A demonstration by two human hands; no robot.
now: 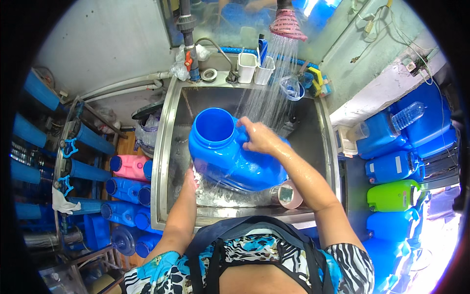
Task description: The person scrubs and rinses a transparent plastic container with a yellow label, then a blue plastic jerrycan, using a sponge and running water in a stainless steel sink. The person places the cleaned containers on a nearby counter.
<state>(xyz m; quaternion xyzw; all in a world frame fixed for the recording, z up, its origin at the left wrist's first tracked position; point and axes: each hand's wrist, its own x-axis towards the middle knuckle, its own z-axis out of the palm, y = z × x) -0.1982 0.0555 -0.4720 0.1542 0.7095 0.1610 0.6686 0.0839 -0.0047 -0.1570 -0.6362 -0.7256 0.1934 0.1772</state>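
Observation:
A big blue plastic jug (210, 159) with a wide, uncapped mouth is held tilted over the steel sink (160, 196). My right hand (257, 136) is closed around the jug's handle, and its skin looks wet. Low against the jug's near left side is my left hand (192, 180); its fingers are mostly hidden by the jug. Water streams down into the sink from a pink-wrapped shower head (289, 25), behind and right of the jug. A pale pink dipper (289, 195) lies in the sink's near right part, partly covered by the jug.
White plastic cups (246, 67), a metal tap (232, 73) and a yellow-handled tool (316, 82) line the sink's back ledge. Blue and pink jugs (131, 165) stand on the floor at left. More containers, including a green jug (391, 196), line the right side.

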